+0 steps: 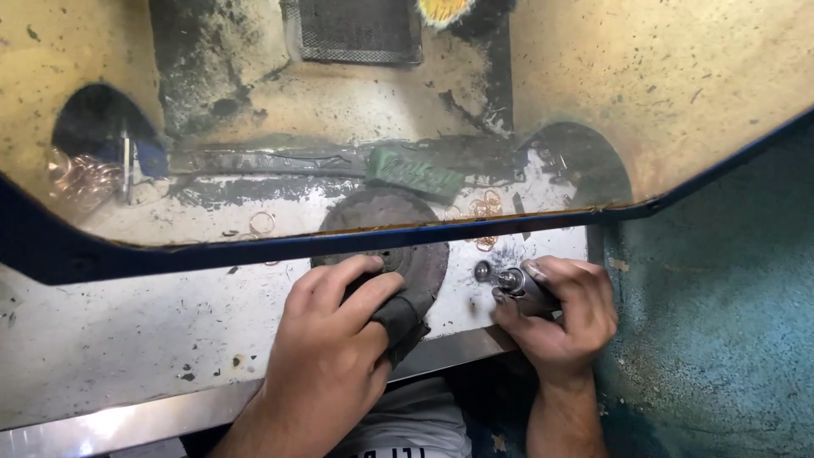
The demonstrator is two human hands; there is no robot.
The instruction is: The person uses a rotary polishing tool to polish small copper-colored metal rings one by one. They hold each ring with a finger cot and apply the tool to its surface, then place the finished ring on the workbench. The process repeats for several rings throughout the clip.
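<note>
A dirty transparent shield [678,76] with a blue rim spans the far half of the view, tilted over a scuffed white surface [119,331]. Behind the shield, at the far centre, sits a dark mesh vent [356,30]. A round dark pad [386,233] lies flat at the centre of the surface, partly under the shield's rim. A green block [415,174] lies just beyond the pad. Copper-coloured rings are piled at the far left [80,178], and a few more rings [486,208] lie right of the pad.

The left hand [335,339] rests on the near edge of the pad; its grip is closed around a dark cloth [403,318], thumb and fingers pressed onto it. The right hand [560,309], near right of the pad, has its grip pinched around a small metal rotary tool [521,284], held low and pointing left. The tool's tip meets a small round metal piece [482,271] lying on the surface, between the pad and the right hand.
</note>
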